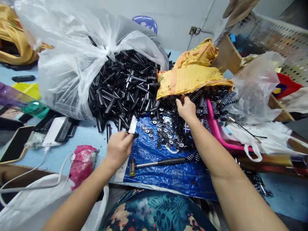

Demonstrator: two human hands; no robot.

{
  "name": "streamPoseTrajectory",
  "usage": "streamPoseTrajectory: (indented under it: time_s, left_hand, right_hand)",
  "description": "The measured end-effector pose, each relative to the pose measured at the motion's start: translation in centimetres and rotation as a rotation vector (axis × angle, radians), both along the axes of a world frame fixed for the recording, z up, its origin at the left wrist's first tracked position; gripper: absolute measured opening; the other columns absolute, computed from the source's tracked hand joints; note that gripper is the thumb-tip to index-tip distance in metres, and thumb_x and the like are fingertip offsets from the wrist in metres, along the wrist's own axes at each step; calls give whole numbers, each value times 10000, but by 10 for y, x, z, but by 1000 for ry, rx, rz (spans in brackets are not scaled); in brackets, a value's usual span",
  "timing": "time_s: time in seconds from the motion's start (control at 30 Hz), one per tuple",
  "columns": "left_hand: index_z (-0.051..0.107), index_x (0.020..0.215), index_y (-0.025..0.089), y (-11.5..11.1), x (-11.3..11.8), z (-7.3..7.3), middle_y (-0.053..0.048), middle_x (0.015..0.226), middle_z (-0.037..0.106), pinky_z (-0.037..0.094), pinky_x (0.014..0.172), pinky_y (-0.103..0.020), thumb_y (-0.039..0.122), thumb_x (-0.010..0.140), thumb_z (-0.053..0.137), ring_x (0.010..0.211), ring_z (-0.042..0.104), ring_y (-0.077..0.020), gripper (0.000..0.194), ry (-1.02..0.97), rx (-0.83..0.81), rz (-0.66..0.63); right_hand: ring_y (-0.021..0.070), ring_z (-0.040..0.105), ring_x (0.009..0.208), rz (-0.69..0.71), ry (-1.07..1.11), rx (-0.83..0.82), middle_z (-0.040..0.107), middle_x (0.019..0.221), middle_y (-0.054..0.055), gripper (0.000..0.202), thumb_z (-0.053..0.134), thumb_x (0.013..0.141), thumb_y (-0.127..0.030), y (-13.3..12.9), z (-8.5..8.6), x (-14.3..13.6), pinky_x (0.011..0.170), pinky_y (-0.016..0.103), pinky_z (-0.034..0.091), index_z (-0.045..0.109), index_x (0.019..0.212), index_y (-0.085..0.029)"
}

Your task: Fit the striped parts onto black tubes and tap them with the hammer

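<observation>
My left hand (119,148) is closed around a black plastic piece (136,135), whose dark end sticks out past the fingers. It hovers at the left edge of a blue plastic sheet (154,179). At the mouth of a yellow cloth sack (190,78), my right hand (187,108) has its fingers bent in among black-and-white checked pieces (203,107); what they grip is hidden. Small black discs with shiny centres (166,133) lie scattered below it. A hammer (154,164) with a black grip rests across the sheet, nearest to me.
A big clear plastic bag (69,73) spills black tubes (130,86) at the back. On the right stand a pink-rimmed tray (216,131) and plastic bags (257,83). A white power bank (54,131), a phone (13,142) and a pink bundle (81,163) lie left.
</observation>
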State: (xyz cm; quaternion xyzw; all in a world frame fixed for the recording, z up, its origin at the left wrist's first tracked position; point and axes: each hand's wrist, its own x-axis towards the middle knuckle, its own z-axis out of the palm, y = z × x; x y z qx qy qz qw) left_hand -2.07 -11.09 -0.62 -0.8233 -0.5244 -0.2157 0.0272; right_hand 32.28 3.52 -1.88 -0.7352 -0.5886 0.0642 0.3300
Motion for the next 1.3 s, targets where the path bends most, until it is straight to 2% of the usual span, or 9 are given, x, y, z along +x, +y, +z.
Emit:
streamPoseTrajectory:
  time_s: [0.17, 0.37, 0.47, 0.57, 0.73, 0.87, 0.97, 1.1, 1.3]
  left_hand:
    - [684, 1031, 200, -25, 12, -37, -44, 749, 650, 436, 647, -303, 160, 928, 466, 677, 589, -185, 246, -9, -252, -181]
    - [604, 788, 192, -14, 6, -22, -21, 717, 596, 409, 653, -295, 303, 944, 456, 667, 566, -163, 242, -311, -503, -14]
    - [535, 720, 193, -11, 7, -24, 15, 640, 527, 365, 603, -277, 358, 894, 540, 597, 493, -135, 240, -499, -551, 105]
    - [557, 961, 195, -12, 12, -27, 49, 660, 531, 375, 577, -243, 367, 844, 618, 586, 497, -116, 218, -850, -625, 183]
    - [549, 1215, 173, -17, 21, -9, 40, 661, 603, 386, 496, -207, 477, 846, 660, 486, 518, -91, 491, -1342, -868, 241]
    - [569, 1280, 181, -19, 33, -4, 43, 624, 590, 356, 439, -201, 533, 899, 591, 406, 471, -81, 520, -1348, -934, 161]
    - [621, 1260, 177, -15, 36, -8, -5, 696, 628, 460, 534, -247, 470, 947, 535, 521, 561, -121, 437, -1028, -790, 125]
    - [671, 1175, 173, -16, 42, -6, -146, 1125, 686, 466, 1019, -480, 364, 877, 647, 1120, 614, -294, 355, -594, -341, 152]
    - [551, 1336, 223, -47, 85, -8, -116, 1388, 587, 433, 1094, -386, 384, 999, 475, 1287, 552, -219, 382, -1070, -527, 55]
  right_hand:
    - [335, 662, 1031, -19, -13, -111, 740, 1042, 141, 366, 692, 806, -399, 30, -6, -1, 950, 447, 488, 690, 1099, -180]
    - [280, 679, 969, 23, 45, -150, 751, 984, 99, 363, 679, 791, -351, 16, -6, 13, 925, 417, 505, 689, 1113, -183]
    - [232, 679, 846, 82, 95, -170, 745, 926, 71, 415, 712, 761, -376, -9, -7, 20, 859, 385, 529, 675, 1124, -178]
    - [200, 649, 758, 154, 225, -165, 723, 887, 45, 507, 714, 771, -430, -51, -11, 18, 799, 370, 539, 626, 1207, -187]
    - [165, 617, 789, 293, 929, -174, 658, 894, -3, 607, 742, 788, -488, -139, -12, -17, 733, 313, 526, 527, 1313, -272]
    - [130, 558, 637, 320, 1421, -414, 628, 841, 11, 392, 603, 905, -540, -177, -8, -60, 576, 270, 501, 636, 1155, -240]
    - [117, 535, 597, 279, 1519, -442, 618, 781, 10, 374, 662, 874, -541, -183, -7, -84, 532, 243, 483, 680, 1038, -205]
    - [173, 661, 863, 243, 1464, -353, 698, 962, 50, 388, 677, 858, -569, -187, -12, -110, 756, 299, 574, 684, 1026, -220]
    - [244, 509, 1351, 367, 982, -49, 572, 1420, 87, 402, 500, 977, -513, -195, -19, -152, 1206, 466, 347, 651, 1252, -262]
